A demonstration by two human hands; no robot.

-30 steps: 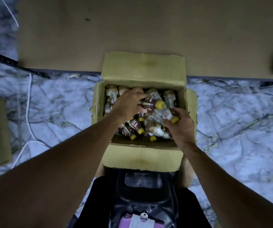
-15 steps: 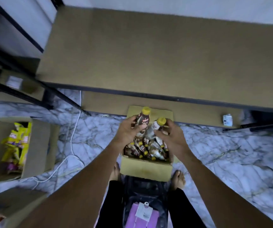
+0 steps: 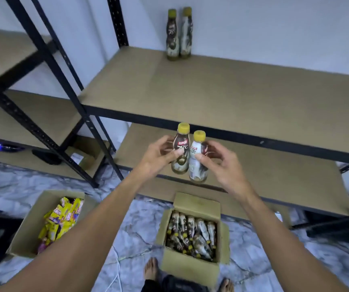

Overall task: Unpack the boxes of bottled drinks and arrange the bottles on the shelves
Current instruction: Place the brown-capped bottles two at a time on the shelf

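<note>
My left hand (image 3: 158, 157) grips a dark brown bottle (image 3: 181, 148) with a yellow cap, held upright. Beside it, my right hand (image 3: 219, 163) pinches a white-labelled bottle (image 3: 197, 163) with a yellow cap, also upright. Both bottles hang in the air in front of the middle shelf's black edge. Below them on the floor stands the open cardboard box (image 3: 188, 264) with several more bottles lying inside. Two bottles (image 3: 178, 34) stand upright side by side at the back of the wide tan shelf (image 3: 211, 91), against the wall.
A lower tan shelf (image 3: 274, 178) runs behind my hands. A black metal rack (image 3: 49, 66) with tan boards stands to the left. An open box of yellow snack packets (image 3: 57, 222) sits on the marble floor at the left. My bare feet are beside the bottle box.
Both hands have lifted the two bottles out of the box and up to shelf height. My view has tilted up, showing the shelf and the two bottles standing on it.
</note>
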